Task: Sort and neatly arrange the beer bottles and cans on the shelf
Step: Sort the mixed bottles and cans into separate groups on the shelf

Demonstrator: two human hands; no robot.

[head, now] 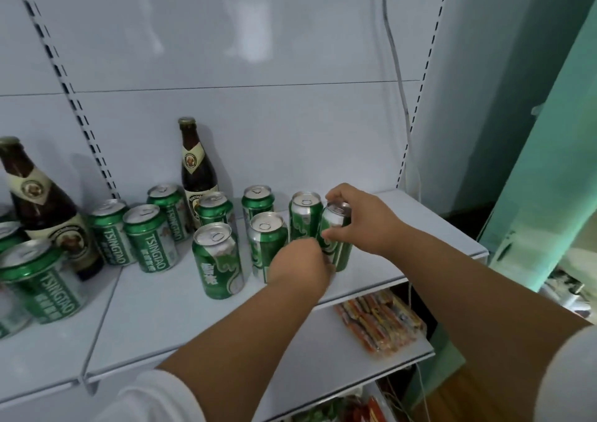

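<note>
Green can [336, 240] gripped by both hands, right [361, 224] over top, left [300, 265] low.

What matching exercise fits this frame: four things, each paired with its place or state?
Things:
1. right hand
2. left hand
3. brown beer bottle
4. snack packets

Places or states:
A. on the lower shelf
B. upright at the back, behind the cans
C. gripping the rightmost green can near its top
D. low against the front cans

Pairs: 1-C, 2-D, 3-B, 4-A

Orange snack packets [381, 323] on lower shelf [323, 366] (right end).
</note>
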